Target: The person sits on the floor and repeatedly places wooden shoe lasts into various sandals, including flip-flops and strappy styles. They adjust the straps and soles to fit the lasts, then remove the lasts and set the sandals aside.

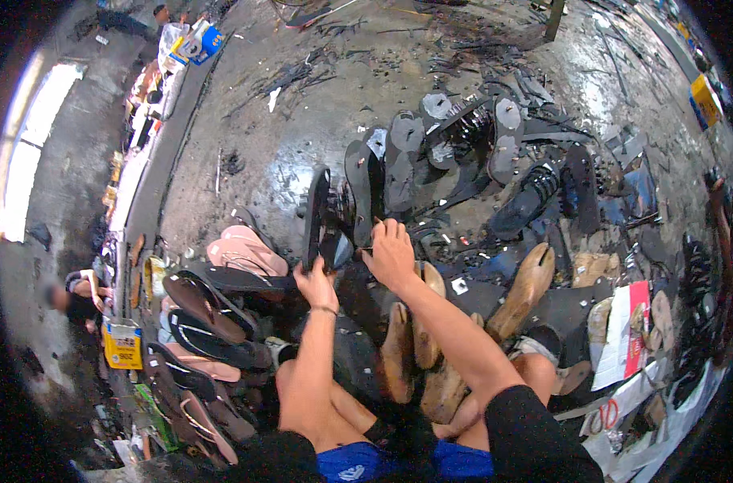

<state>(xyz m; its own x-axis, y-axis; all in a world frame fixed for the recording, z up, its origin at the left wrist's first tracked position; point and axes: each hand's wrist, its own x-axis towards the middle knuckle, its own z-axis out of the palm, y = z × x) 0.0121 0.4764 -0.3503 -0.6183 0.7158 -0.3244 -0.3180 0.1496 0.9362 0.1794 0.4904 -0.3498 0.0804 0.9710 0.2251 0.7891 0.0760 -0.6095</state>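
Note:
My left hand (316, 288) grips a black sandal (317, 211) by its lower end, holding it upright on its edge. Beside it, my right hand (392, 253) has its fingers curled close to the dark straps, and what they hold is hidden. Just beyond my hands are black sandals with grey soles (403, 157), one dark sole (360, 185) standing nearest. Wooden shoe lasts (397, 354) lie around my legs, and another wooden last (528, 286) points away to the right.
Pink flip-flops (250, 253) and brown sandals (209, 306) are piled at my left. Black sandals (523, 197) and scraps cover the floor ahead and to the right. A red-and-white cardboard piece (622, 338) lies at right. Another person (84, 298) sits far left, near a yellow box (123, 344).

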